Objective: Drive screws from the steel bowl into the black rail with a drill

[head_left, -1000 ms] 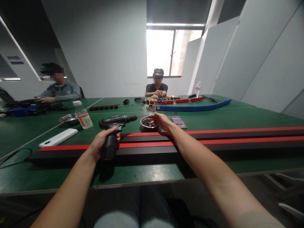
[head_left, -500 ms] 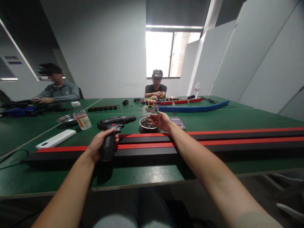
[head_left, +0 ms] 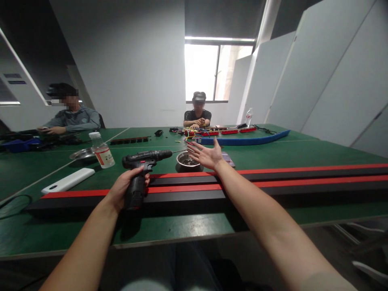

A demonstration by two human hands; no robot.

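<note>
My left hand is wrapped round the grip of a black cordless drill, its long bit pointing right. My right hand is open, palm up with fingers spread, by the right rim of a metal bowl. Small dark pieces lie in the bowl; I cannot make out whether any rest on the palm. The drill bit's tip ends near the bowl and the fingertips. Two long black bars with red top strips run side by side across the table under my forearms.
A white bar-shaped object, a bottle and a metal dish are at the left. Farther back lie a blue curved strip and coloured wires. A person sits across the green table, another person at the left.
My right hand has turned palm up and spread its fingers beside the bowl. My left hand keeps holding the drill. The view has shifted slightly.
</note>
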